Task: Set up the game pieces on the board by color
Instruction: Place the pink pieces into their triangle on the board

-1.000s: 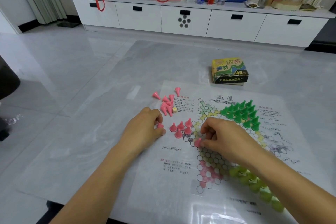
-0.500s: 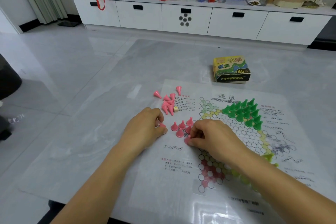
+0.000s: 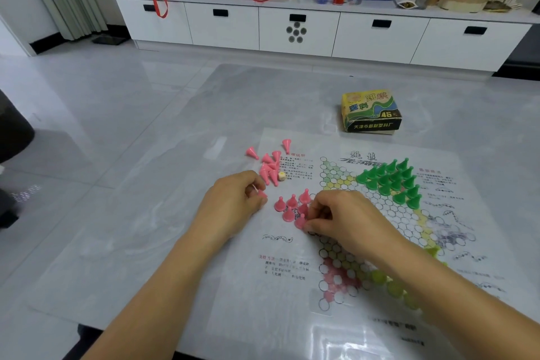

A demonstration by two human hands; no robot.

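Note:
A paper Chinese-checkers board [image 3: 344, 245] lies on the grey table. Several pink cone pieces [image 3: 287, 207] stand on its left point. My right hand [image 3: 342, 219] pinches one more pink piece [image 3: 300, 221] and holds it upright at the near edge of that group. My left hand [image 3: 233, 204] grips a pink piece [image 3: 262, 193] just left of the board. Loose pink pieces [image 3: 270, 166] lie in a heap beyond it, beside a small dice [image 3: 282, 176]. Dark green pieces [image 3: 391, 180] fill the far right point. Light green pieces [image 3: 391, 286] stand near my right forearm, partly hidden.
The yellow-green game box [image 3: 371, 111] sits on the table beyond the board. A white cabinet [image 3: 295, 29] with bags, bottles and a can on top runs along the far wall. A dark object [image 3: 11, 131] is at the left edge.
My right hand has carried its pink piece leftward from the board's middle to the standing pink group. My left hand has stayed in place with its piece.

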